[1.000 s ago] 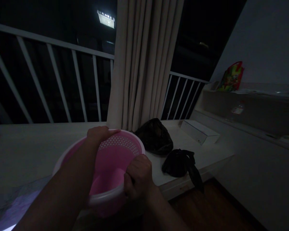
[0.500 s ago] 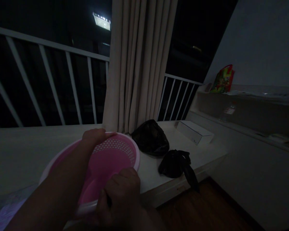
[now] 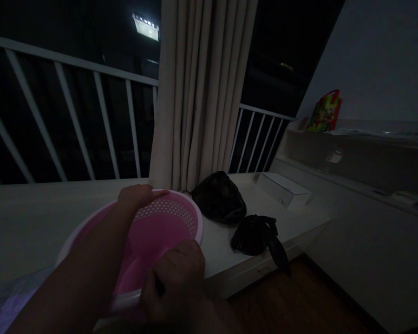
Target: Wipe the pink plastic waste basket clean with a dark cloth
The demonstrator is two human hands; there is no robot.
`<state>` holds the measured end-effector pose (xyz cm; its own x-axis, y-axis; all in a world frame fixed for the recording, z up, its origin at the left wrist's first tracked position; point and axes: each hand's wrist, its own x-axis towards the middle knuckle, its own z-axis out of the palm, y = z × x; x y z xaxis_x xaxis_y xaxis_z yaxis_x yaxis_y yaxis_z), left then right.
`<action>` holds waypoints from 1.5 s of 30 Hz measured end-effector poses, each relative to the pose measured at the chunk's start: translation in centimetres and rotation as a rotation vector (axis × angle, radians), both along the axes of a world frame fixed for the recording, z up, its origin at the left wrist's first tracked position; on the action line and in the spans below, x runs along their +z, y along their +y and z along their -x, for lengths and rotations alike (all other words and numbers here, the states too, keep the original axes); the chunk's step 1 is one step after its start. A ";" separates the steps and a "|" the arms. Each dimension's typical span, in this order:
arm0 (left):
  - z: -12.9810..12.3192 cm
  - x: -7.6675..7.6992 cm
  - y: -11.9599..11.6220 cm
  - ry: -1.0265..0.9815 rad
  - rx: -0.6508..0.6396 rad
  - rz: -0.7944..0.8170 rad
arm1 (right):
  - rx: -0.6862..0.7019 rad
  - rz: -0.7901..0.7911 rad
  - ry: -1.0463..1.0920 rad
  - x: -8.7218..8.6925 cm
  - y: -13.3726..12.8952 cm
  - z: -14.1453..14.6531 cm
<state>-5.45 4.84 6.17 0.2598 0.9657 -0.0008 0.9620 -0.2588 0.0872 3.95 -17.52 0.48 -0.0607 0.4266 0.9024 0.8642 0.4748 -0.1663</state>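
A round pink plastic laundry basket [image 3: 149, 236] with a pale rim and a band of holes near the top stands tilted on the white ledge. Reaching across its opening, my left hand [image 3: 137, 195] is closed over the far rim, the fingertips hidden beyond it. My right hand [image 3: 177, 278] is curled into a fist around the near right rim, with a dark gap between thumb and fingers. To the right of the basket lie a bulky black plastic bag [image 3: 219, 197] and a smaller knotted black plastic bag [image 3: 252, 235], whose end hangs over the ledge's edge.
A flat white box [image 3: 284, 188] lies at the ledge's right end. Behind hangs a beige curtain [image 3: 204, 93] before a white railing [image 3: 76, 67]. Shelves on the right hold a red-green bag [image 3: 324, 111] and a clear bottle [image 3: 333, 157]. Purple fabric [image 3: 14, 308] lies lower left.
The view has shifted very slightly. Both hands keep their places on the basket, and the bags have not moved on the ledge.
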 end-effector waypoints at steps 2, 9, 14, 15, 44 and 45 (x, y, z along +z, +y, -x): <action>0.0 0.1 -0.1 -0.003 -0.001 -0.008 | 0.024 0.013 -0.020 0.0 -0.2 -0.1; 0.4 0.3 -0.6 0.012 0.047 -0.038 | 0.066 0.048 -0.159 -0.5 0.8 -2.1; 0.6 0.3 -0.3 -0.014 0.057 -0.008 | -0.024 0.065 -0.100 -0.9 1.2 -1.2; 0.5 0.3 -0.3 -0.010 0.049 0.001 | -0.057 0.076 -0.076 -1.0 1.1 -0.6; 0.7 0.2 0.8 0.026 0.008 0.044 | 0.012 -0.019 0.014 0.0 0.5 0.8; 0.7 0.2 0.9 0.026 0.012 0.038 | 0.031 -0.026 -0.004 -0.1 0.5 0.7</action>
